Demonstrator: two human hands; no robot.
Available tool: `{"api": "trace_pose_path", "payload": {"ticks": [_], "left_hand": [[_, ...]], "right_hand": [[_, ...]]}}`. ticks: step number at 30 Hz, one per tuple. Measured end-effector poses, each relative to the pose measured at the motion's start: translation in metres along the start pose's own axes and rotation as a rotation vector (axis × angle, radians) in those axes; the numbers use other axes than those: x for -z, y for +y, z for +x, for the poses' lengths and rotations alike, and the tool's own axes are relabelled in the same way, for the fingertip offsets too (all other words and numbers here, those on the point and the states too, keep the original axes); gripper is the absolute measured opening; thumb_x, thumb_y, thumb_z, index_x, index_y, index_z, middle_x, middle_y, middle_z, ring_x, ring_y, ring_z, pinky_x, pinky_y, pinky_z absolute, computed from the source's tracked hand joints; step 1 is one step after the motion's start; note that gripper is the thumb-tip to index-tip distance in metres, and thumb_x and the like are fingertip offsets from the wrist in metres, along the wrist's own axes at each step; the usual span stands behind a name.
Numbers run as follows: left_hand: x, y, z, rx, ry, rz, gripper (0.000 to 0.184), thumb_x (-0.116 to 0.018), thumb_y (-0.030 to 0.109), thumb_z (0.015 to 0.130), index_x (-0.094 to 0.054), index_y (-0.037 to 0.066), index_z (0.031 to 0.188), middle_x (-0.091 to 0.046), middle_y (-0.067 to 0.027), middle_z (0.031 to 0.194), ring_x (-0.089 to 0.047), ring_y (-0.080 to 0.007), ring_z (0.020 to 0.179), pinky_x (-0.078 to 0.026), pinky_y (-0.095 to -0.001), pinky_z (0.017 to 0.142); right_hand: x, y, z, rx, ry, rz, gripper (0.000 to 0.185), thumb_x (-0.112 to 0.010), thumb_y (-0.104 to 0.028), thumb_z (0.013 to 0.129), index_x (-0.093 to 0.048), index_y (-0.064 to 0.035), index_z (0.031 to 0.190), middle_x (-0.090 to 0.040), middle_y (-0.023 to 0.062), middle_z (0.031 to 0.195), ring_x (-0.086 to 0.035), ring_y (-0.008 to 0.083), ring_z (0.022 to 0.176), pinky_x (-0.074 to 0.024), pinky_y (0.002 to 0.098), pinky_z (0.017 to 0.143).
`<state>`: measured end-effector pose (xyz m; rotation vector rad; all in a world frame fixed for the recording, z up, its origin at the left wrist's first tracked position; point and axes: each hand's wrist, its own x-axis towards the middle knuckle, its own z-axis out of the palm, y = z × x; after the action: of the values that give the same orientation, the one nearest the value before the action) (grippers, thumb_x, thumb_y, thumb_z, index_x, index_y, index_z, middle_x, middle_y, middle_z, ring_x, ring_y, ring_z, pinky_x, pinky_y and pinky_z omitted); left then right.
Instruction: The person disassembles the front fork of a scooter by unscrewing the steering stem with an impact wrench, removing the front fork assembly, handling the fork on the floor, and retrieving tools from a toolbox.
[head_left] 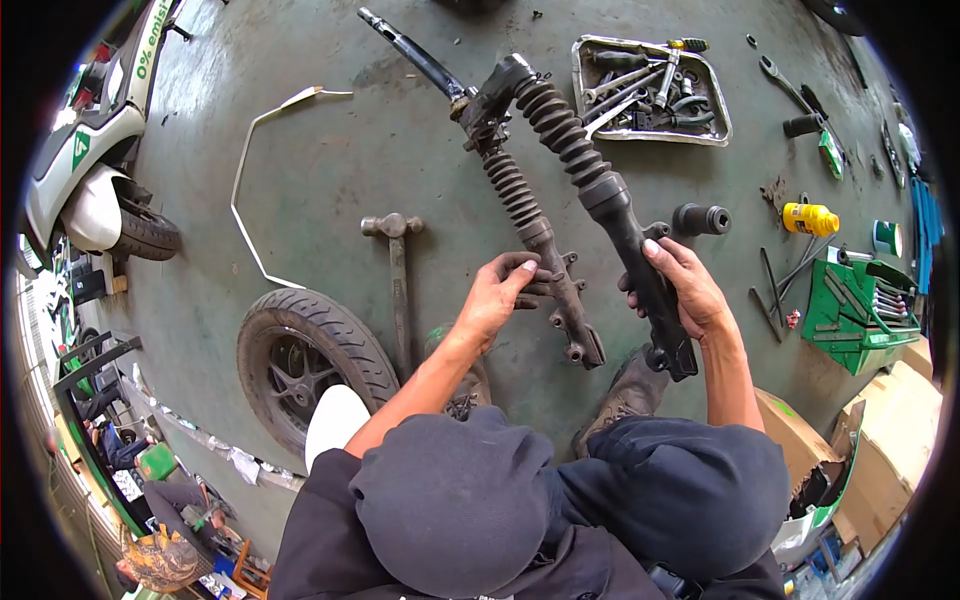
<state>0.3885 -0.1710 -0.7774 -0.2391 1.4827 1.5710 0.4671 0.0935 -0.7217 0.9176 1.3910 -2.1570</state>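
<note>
A dirty motorcycle front fork (pixel 556 122) slants across the floor toward me, with two ribbed rubber boots, two dark lower legs and a steering stem at its far end. My right hand (pixel 690 285) is wrapped around the right lower leg, its thumb on top. Beside the left lower leg is my left hand (pixel 505 292), its blackened fingers loosely stretched toward the leg and the thumb lying over them. Whether those fingertips touch the leg I cannot tell. Nothing shows in that hand.
A hammer (pixel 397 270) and a wheel with tyre (pixel 322 352) lie to the left. A tool tray (pixel 722 90) sits at the far right. Further right are a dark cylinder (pixel 702 219), a yellow bottle (pixel 810 219), a green toolbox (pixel 838 318) and cardboard (pixel 890 445). A person (pixel 180 520) is at lower left.
</note>
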Motion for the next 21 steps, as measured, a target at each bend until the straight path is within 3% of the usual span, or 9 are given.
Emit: {"api": "trace_pose_path", "payload": {"ticks": [5,8,14,19,21], "left_hand": [[0.014,-0.036,0.004,0.205,-0.017,-0.184,0.034,-0.054,0.025,0.102,-0.054,0.001,0.126,-0.068,-0.0141,0.113,-0.067,-0.0233,0.099,-0.054,-0.0373,0.083],[0.016,-0.049,0.003,0.225,0.012,-0.163,0.035,-0.056,0.027,0.101,-0.056,0.001,0.123,-0.068,-0.0134,0.111,-0.067,-0.0232,0.098,-0.054,-0.0371,0.083],[0.021,-0.08,0.011,0.346,-0.035,-0.016,0.037,-0.06,0.032,0.098,-0.06,0.0,0.115,-0.068,-0.013,0.109,-0.067,-0.0223,0.094,-0.055,-0.0355,0.079],[0.01,-0.091,0.007,0.484,-0.112,0.11,0.043,-0.058,0.035,0.099,-0.062,-0.002,0.12,-0.07,-0.012,0.107,-0.067,-0.0206,0.093,-0.055,-0.0355,0.078],[0.008,-0.082,0.007,0.428,-0.205,0.24,0.044,-0.058,0.038,0.099,-0.065,-0.002,0.116,-0.071,-0.0117,0.105,-0.068,-0.0199,0.093,-0.055,-0.0342,0.079]], "right_hand": [[0.002,0.0,0.001,0.017,0.017,-0.017,0.04,-0.063,-0.039,0.097,-0.052,-0.0038,0.114,-0.067,0.014,0.084,-0.066,0.0186,0.063,-0.053,0.0317,0.052],[0.002,0.001,0.001,0.026,0.04,-0.018,0.042,-0.063,-0.04,0.097,-0.052,-0.0036,0.113,-0.067,0.0137,0.083,-0.066,0.0183,0.063,-0.0528,0.0315,0.052],[0.0,0.001,0.0,0.041,0.043,-0.061,0.044,-0.063,-0.043,0.096,-0.052,-0.0033,0.113,-0.067,0.0135,0.082,-0.065,0.0177,0.062,-0.0523,0.0313,0.052],[-0.003,0.004,-0.001,0.052,0.023,-0.098,0.044,-0.062,-0.043,0.098,-0.052,-0.0021,0.112,-0.066,0.013,0.081,-0.065,0.0176,0.063,-0.0533,0.0318,0.054],[-0.008,0.003,-0.003,0.047,0.0,-0.111,0.044,-0.06,-0.042,0.099,-0.051,-0.0012,0.113,-0.065,0.0131,0.082,-0.065,0.0178,0.064,-0.0541,0.0323,0.055]]}}
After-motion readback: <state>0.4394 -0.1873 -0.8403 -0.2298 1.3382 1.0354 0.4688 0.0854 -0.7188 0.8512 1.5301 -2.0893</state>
